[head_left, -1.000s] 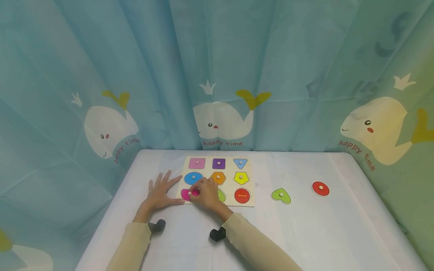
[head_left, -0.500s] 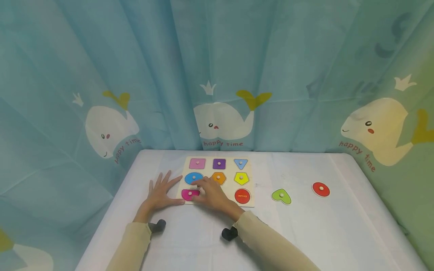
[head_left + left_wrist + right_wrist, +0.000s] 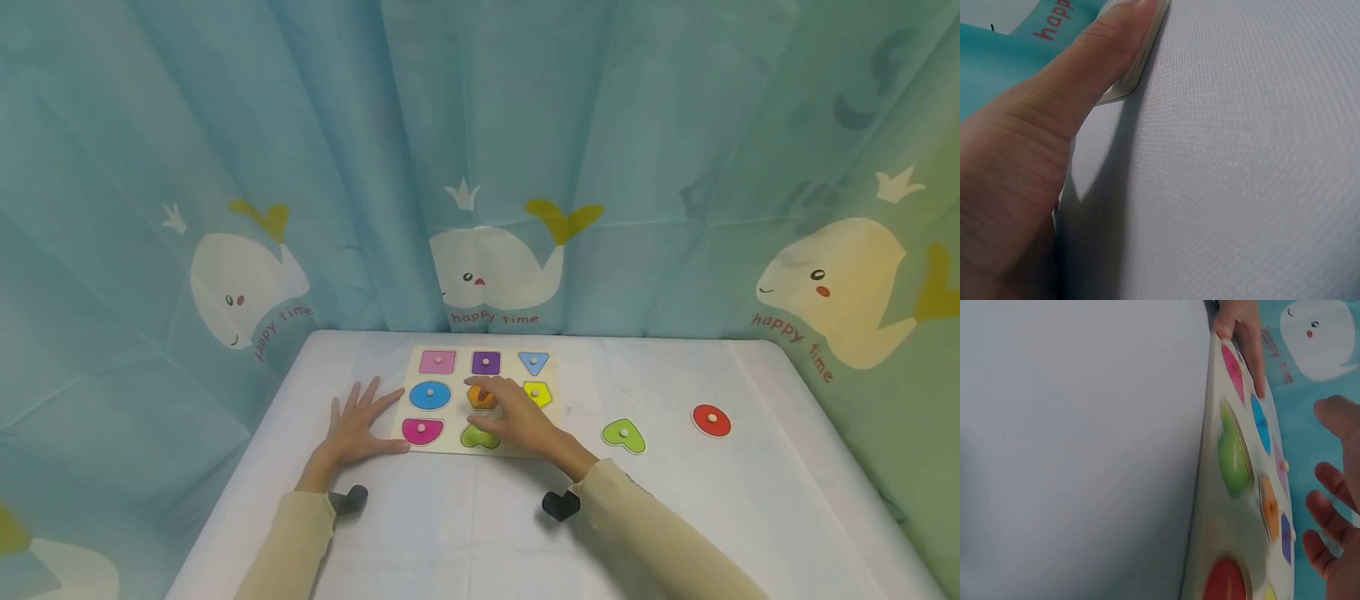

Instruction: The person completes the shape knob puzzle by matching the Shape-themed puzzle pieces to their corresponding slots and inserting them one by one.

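A pale wooden shape-puzzle board (image 3: 456, 417) lies on the table with several knobbed pieces in it. My left hand (image 3: 356, 429) is spread flat at its left side, with thumb and index finger touching the edge. Above the board's middle, my right hand (image 3: 521, 417) hovers with nothing in it, thumb and fingers apart. It partly covers the orange hexagon (image 3: 476, 398) and hides the red circle slot in the head view. The pink semicircle (image 3: 427, 434) sits in the near left corner. Beside it is the knobless green heart slot (image 3: 478, 438). In the right wrist view, the red slot (image 3: 1225, 582) shows.
Right of the board, a green heart piece (image 3: 624, 435) and a red round piece (image 3: 711, 421) lie on the white tablecloth (image 3: 675, 517). A blue curtain (image 3: 637, 167) printed with whales hangs behind the table.
My right hand has let go of the pink semicircle's knob and moved right across the board, uncovering the semicircle and blue oval. My left hand has stayed in place.
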### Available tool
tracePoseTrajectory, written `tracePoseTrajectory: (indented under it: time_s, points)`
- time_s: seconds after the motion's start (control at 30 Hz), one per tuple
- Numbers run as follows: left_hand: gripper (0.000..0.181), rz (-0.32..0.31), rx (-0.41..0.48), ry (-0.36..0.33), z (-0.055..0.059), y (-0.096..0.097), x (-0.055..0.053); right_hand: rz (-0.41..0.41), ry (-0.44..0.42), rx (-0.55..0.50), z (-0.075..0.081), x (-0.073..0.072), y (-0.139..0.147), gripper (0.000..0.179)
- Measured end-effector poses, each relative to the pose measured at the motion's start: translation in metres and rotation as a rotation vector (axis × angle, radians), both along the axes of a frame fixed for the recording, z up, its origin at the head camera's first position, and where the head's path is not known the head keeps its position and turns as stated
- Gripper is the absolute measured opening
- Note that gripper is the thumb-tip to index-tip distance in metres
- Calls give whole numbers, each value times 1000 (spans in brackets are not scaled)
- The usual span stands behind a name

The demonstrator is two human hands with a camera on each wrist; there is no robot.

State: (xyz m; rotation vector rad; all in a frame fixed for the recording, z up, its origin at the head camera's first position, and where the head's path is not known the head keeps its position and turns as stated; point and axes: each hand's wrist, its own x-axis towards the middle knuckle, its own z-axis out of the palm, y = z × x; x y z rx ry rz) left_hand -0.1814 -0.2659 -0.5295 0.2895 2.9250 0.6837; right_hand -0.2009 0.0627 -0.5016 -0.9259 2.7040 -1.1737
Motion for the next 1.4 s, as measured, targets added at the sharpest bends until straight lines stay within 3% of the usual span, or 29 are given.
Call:
tracePoseTrajectory:
  time_s: [0.2, 0.4, 0.8, 1.13, 1.4]
  points:
    - [105, -3, 10, 4, 3, 2, 1, -48, 59, 11, 2, -2, 38, 60]
    - [106, 2, 5, 13, 3, 2, 3, -151, 46, -40, 0, 0, 76, 60]
    - [106, -2, 3, 28, 1, 1, 3, -311, 82, -46, -5, 13, 148, 62]
    - [105, 5, -2, 43, -1, 1, 3, -360, 52, -15, -20, 28, 197, 64]
    - [105, 2, 9, 26, 0, 0, 2, -360, 31, 4, -29, 37, 217, 55]
